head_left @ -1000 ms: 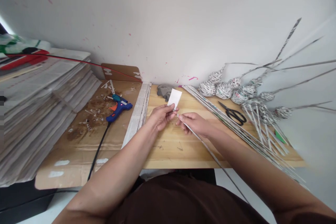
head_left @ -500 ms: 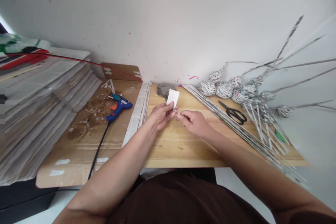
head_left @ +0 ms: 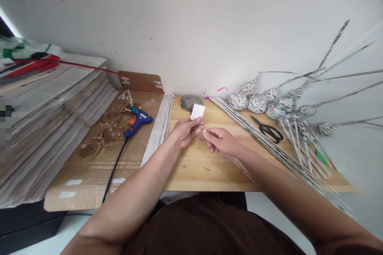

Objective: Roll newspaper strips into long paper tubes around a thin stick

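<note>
My left hand (head_left: 187, 131) is closed on a small white card (head_left: 197, 111), which stands up above the thumb over the middle of the table. Just right of it, my right hand (head_left: 217, 139) is closed in a pinch, its fingertips at something thin and pale by the left fingers. A thin rolled paper strip (head_left: 241, 167) runs from under my right hand along the forearm; whether it reaches the pinching fingers is hidden. Behind the card lies a crumpled grey cloth (head_left: 187, 102).
On the left, a blue glue gun (head_left: 138, 122) lies on stained cardboard (head_left: 89, 179), beside a tall newspaper stack (head_left: 60, 139). To the right are long paper sticks (head_left: 254, 135), black scissors (head_left: 271, 132) and several woven paper gourd shapes (head_left: 257, 103) with long stems against the wall.
My right hand's fingers have shifted slightly, and a thin paper strip now shows below its wrist. My left hand keeps the white card, which sits a little lower. The view has shifted slightly.
</note>
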Demonstrator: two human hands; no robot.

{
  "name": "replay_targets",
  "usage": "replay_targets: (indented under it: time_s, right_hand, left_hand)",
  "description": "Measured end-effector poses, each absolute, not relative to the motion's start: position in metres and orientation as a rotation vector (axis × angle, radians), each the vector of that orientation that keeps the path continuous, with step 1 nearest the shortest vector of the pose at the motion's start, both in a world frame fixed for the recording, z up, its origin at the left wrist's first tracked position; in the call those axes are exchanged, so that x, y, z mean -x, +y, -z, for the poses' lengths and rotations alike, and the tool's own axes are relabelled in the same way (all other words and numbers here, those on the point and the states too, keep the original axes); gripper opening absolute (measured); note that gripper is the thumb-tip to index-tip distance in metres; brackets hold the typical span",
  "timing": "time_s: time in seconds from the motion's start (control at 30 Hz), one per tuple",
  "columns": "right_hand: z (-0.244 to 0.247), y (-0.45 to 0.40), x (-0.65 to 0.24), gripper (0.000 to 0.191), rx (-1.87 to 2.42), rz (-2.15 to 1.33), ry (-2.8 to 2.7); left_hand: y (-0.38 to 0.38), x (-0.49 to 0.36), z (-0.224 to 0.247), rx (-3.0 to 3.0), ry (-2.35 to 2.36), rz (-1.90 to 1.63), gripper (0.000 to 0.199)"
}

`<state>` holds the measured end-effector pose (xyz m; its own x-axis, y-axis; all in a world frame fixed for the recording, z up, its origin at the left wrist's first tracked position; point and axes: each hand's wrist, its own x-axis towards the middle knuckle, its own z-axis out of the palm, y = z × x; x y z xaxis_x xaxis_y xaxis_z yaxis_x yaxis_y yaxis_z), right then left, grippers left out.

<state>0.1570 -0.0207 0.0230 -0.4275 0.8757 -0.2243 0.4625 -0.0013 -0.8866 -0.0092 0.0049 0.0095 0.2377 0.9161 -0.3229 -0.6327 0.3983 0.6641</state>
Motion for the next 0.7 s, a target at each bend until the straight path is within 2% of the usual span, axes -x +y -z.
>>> replay_targets:
  time_s: [0.07,0.13,0.17,0.3,0.37,0.43,0.5,0.63,0.7]
  right_hand:
    - [-0.0224,-0.0227,-0.1551,0.035,1.352,-0.963,-2.081]
    - [-0.0222,-0.0237,-0.1539,0.035,1.337,-0.807,-2.138]
    - [-0.0223,-0.0236,-0.1536,0.037,1.358,-0.899,-2.115]
    - [-0.024,-0.0206,-0.1542,0.046,1.401,-1.623,-1.839]
    - [-0.0247,-0.0191,-0.1546,0.043,1.383,-1.591,-1.832]
    - [-0.0243,-0.0183,-0.1544,0.037,1.363,-1.318,-1.901]
    - [-0.0227,-0.0176,-0.1539,0.035,1.346,-1.22,-1.891]
    - [-0.0214,-0.0163,-0.1536,0.036,1.338,-1.744,-1.641]
    - [-0.0227,-0.0172,-0.1534,0.035,1.349,-1.74,-1.665]
  left_hand:
    - [0.0054,0.0096,-0.0092,-0.437,0.766,-1.126,0.003]
    - [0.0056,0.0096,-0.009,-0.428,0.768,-1.134,0.003]
    - [0.0057,0.0095,-0.009,-0.42,0.769,-1.135,0.003]
    - [0.006,0.009,-0.009,-0.395,0.763,-1.128,0.004]
    - [0.0062,0.0089,-0.009,-0.4,0.764,-1.129,0.005]
    - [0.0065,0.0091,-0.0088,-0.408,0.77,-1.135,0.005]
    - [0.0067,0.0094,-0.0086,-0.41,0.771,-1.132,0.005]
    - [0.0067,0.0098,-0.0083,-0.395,0.767,-1.117,0.006]
    - [0.0064,0.0095,-0.0083,-0.399,0.765,-1.121,0.007]
